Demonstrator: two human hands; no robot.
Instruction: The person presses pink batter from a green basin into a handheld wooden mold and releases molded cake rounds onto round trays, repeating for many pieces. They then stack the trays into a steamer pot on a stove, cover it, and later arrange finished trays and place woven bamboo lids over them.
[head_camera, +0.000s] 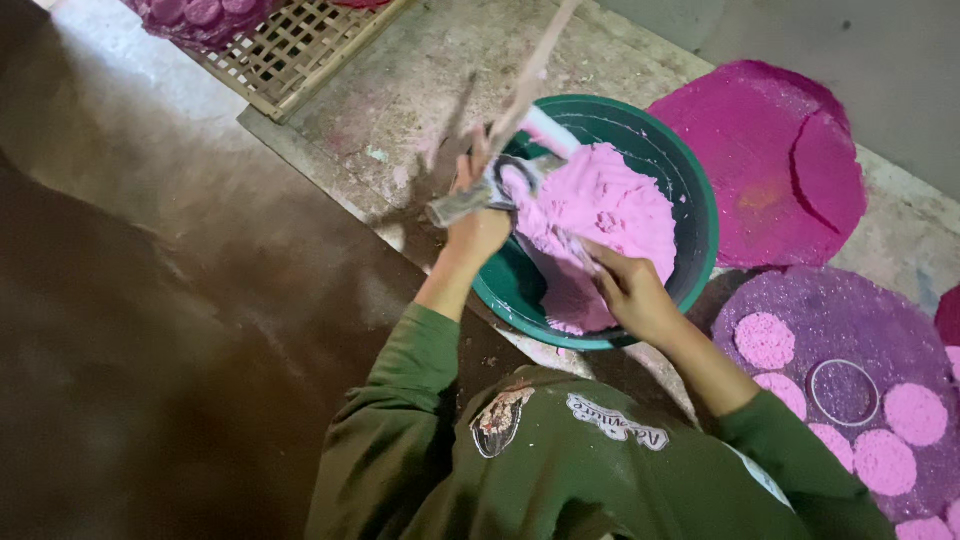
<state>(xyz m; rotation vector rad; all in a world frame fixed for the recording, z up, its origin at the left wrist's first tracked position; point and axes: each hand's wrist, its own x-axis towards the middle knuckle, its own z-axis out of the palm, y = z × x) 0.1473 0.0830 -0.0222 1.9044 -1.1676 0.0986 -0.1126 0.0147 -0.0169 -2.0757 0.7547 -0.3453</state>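
Gripping a long pale stick (535, 70), the fingers of the left hand (478, 205) are curled and pressed together around it near its lower end, where a grey, paste-smeared ladle-like tool (490, 190) also sits against the hand; whether stick and tool are one piece is hard to tell, since wet pink paste coats the join. The stick slants up and away to the top edge of the view. The right hand (628, 290) has its fingers bent and close together, pushed into the lower edge of a heap of pink paste (600, 215); the fingertips are buried, so it cannot be told whether they pinch anything. The paste fills most of a round green basin (690, 190), piled toward the far side with a smeared tongue running down to the near rim, just under the right hand. The basin stands on a dusty concrete floor (400, 90). Both forearms come out of dark green sleeves (420, 350). To the right of the basin lies a flat magenta disc (770, 160), and nearer, a purple mat (840, 320) carrying small pink rounds and a metal ring (843, 392). A woven bamboo tray (300, 45) lies at the upper left.
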